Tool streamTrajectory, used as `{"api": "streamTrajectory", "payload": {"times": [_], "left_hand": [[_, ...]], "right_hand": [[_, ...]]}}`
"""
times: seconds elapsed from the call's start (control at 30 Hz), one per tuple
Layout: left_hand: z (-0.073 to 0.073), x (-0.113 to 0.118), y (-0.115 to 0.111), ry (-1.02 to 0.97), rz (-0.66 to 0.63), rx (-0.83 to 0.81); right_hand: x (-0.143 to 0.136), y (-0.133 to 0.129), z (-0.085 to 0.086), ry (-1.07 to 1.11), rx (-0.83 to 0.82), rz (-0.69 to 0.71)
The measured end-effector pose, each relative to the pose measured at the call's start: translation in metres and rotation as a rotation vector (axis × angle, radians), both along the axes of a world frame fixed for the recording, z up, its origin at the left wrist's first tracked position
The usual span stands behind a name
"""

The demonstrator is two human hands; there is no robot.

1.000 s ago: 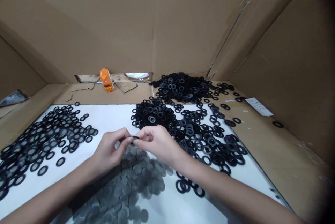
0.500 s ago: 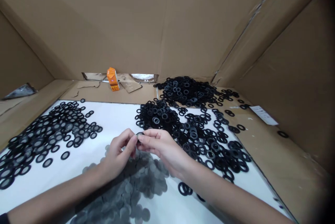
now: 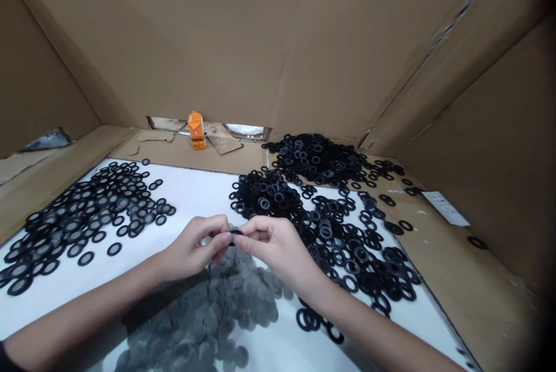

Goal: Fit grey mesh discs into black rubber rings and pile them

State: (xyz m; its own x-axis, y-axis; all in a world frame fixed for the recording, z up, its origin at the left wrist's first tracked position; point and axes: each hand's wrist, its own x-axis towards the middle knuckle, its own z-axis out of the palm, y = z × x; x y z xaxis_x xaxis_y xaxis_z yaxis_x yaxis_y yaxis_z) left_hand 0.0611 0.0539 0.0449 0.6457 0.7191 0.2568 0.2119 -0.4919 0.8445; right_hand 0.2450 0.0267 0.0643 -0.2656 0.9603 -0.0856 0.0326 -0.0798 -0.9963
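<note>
Near the middle, my left hand (image 3: 203, 244) and my right hand (image 3: 271, 243) meet fingertip to fingertip, both pinching one small black ring (image 3: 235, 232). Whether a disc sits inside that ring is hard to tell. Below the hands lies a heap of thin grey discs (image 3: 208, 314) on the white board (image 3: 191, 186). Loose black rings (image 3: 347, 244) spread over the board's right side, with a denser pile (image 3: 317, 157) behind them. On the left side lie many black rings with grey centres (image 3: 87, 215).
Tall cardboard walls (image 3: 195, 30) enclose the back and sides. An orange carton (image 3: 197, 130) stands at the back beside a cut opening. A white label (image 3: 445, 208) lies at the right, with a single ring (image 3: 477, 242) near it.
The camera view has shifted slightly. Both hands still pinch the ring, which now appears flatter, with its dark edge showing between the fingertips.
</note>
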Motion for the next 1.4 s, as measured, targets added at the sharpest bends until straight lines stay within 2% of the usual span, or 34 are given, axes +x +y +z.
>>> {"api": "streamTrajectory", "payload": {"times": [0.13, 0.27, 0.47, 0.53, 0.63, 0.73, 0.8, 0.9, 0.97, 1.03, 1.13, 1.23, 1.3, 1.4], "left_hand": [[0.003, -0.002, -0.001, 0.037, 0.04, 0.154], [0.007, -0.002, 0.0, 0.047, 0.092, 0.336], [0.002, 0.009, 0.002, 0.078, 0.162, 0.514], [0.004, 0.011, 0.004, 0.16, 0.128, 0.498], [0.015, 0.009, 0.008, 0.32, -0.025, 0.388], [0.023, 0.0, 0.012, 0.339, -0.122, 0.301], [0.022, -0.005, 0.01, 0.258, -0.077, 0.323], [0.01, -0.009, 0.0, 0.062, 0.128, 0.381], [0.003, -0.01, -0.007, -0.041, 0.237, 0.329], [0.001, -0.013, -0.013, -0.099, 0.256, 0.192], [0.005, -0.023, -0.015, -0.105, 0.138, -0.005], [0.008, -0.034, -0.013, -0.03, 0.054, -0.052], [0.006, -0.04, -0.012, -0.019, 0.088, -0.02], [-0.001, -0.046, -0.017, -0.08, 0.236, 0.049]], "right_hand": [[0.002, -0.001, 0.001, -0.078, 0.131, -0.025], [0.005, 0.0, 0.005, -0.198, 0.213, 0.017], [0.009, 0.0, 0.008, -0.364, 0.337, 0.022], [0.012, 0.001, 0.007, -0.408, 0.336, 0.024], [0.014, 0.004, 0.007, -0.428, 0.296, 0.057], [0.011, 0.005, 0.008, -0.381, 0.267, 0.031], [0.004, 0.003, 0.009, -0.281, 0.175, 0.005], [-0.011, -0.001, 0.011, 0.016, -0.05, -0.029], [-0.023, -0.005, 0.01, 0.207, -0.136, -0.054], [-0.032, -0.007, 0.007, 0.313, -0.154, -0.054], [-0.04, -0.008, 0.001, 0.305, -0.115, -0.003], [-0.045, -0.007, -0.004, 0.2, -0.059, 0.023], [-0.049, -0.006, -0.005, 0.144, -0.03, 0.001], [-0.06, -0.005, -0.003, 0.112, -0.001, -0.043]]}}
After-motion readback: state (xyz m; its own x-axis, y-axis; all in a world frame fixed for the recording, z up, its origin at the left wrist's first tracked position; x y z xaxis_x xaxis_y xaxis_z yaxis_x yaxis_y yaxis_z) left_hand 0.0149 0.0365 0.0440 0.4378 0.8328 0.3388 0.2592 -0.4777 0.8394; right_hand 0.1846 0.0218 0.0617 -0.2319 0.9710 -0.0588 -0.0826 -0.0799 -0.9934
